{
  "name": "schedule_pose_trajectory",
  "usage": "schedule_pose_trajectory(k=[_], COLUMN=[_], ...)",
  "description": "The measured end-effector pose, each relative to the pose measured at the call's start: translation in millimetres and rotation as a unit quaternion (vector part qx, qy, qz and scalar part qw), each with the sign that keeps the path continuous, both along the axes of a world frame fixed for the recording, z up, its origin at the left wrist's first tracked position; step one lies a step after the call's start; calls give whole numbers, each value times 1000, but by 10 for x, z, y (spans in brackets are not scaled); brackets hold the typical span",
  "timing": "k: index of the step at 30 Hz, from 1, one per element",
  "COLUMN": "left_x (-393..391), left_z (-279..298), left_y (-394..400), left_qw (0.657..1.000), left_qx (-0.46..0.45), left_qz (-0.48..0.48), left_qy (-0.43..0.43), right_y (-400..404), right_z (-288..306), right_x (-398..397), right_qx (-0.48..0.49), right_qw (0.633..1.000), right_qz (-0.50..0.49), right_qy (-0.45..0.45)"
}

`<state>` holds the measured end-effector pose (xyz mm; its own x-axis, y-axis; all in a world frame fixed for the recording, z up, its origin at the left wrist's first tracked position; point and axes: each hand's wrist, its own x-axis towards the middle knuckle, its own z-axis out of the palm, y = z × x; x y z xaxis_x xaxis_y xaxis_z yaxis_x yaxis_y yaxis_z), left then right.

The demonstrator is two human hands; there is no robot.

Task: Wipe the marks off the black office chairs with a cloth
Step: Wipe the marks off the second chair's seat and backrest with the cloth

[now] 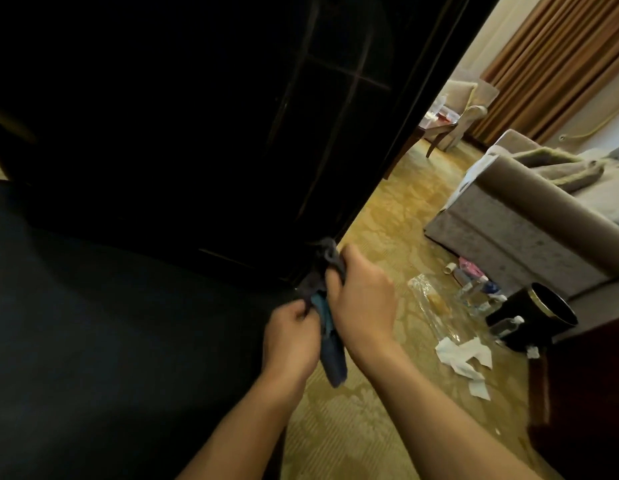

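Black chair: the black chair (pixel 197 133) fills the left and centre of the view, its tall back upright and its seat spreading out below at the left; thin pale lines cross the dark back panel.
Cloth: a dark blue-grey cloth (pixel 330 344) is bunched against the lower right corner of the chair back, where back and seat meet; its loose end hangs down between the 2 wrists.
Left hand: the left hand (pixel 291 332) has its fingers curled round the lower part of the cloth, pinching it close to the chair's edge.
Right hand: the right hand (pixel 361 299) grips the upper part of the cloth, fingers folded over it and pressing it to the chair corner; both hands sit just beside each other.
Floor: a yellow patterned carpet (pixel 387 209) runs to the right of the chair.
Litter: crumpled white tissues (pixel 465 358), a clear plastic wrapper (pixel 432 306) and several small bottles (pixel 474 289) lie on the carpet.
Bin: a black bin (pixel 533 317) lies tipped on its side near the bottles.
Sofa: a grey sofa (pixel 508 230) stands well apart at the right.
Background: an armchair (pixel 467 109) and brown curtains (pixel 557 64) are far back.
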<state>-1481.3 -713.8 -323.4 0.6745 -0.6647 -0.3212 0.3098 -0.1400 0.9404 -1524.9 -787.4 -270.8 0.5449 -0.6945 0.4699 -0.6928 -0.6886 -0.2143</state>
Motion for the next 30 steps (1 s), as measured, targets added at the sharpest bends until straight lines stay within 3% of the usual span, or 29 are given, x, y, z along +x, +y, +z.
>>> schedule_pose_trajectory(k=[3, 7, 8, 10, 12, 14, 16, 19, 22, 27, 30], left_x=[-73, 40, 95, 250, 423, 570, 669, 743, 693, 512, 513], left_z=[-191, -248, -239, -236, -213, -186, -122, -11, 160, 350, 258], left_y=[170, 94, 60, -7, -72, -154, -224, -274, -226, -34, 8], left_qw=[1000, 993, 990, 985, 984, 987, 993, 995, 992, 987, 990], left_qx=[14, -17, -19, -20, -17, -17, -11, -7, -37, -103, -88], left_qz=[7, 113, 138, 167, 168, 149, 110, 87, 95, 99, 62], left_qy=[1, 20, 25, 41, 61, 55, 36, 56, 73, -69, -87], right_y=[4, -100, -132, -170, -219, -249, -282, -350, -309, -96, -23], right_z=[-376, -399, -357, -325, -399, -465, -450, -346, -214, -12, -78], right_x=[-184, -75, 4, 159, 297, 417, 486, 515, 489, 328, 216], right_qx=[129, 268, 360, 547, 642, 671, 678, 675, 630, 553, 523], right_qw=[991, 960, 924, 799, 693, 632, 603, 599, 635, 679, 682], right_qz=[-21, -25, -23, -48, -89, -115, -123, -103, -76, -7, 20], right_qy=[8, -73, -130, -243, -316, -370, -402, -417, -442, -483, -511])
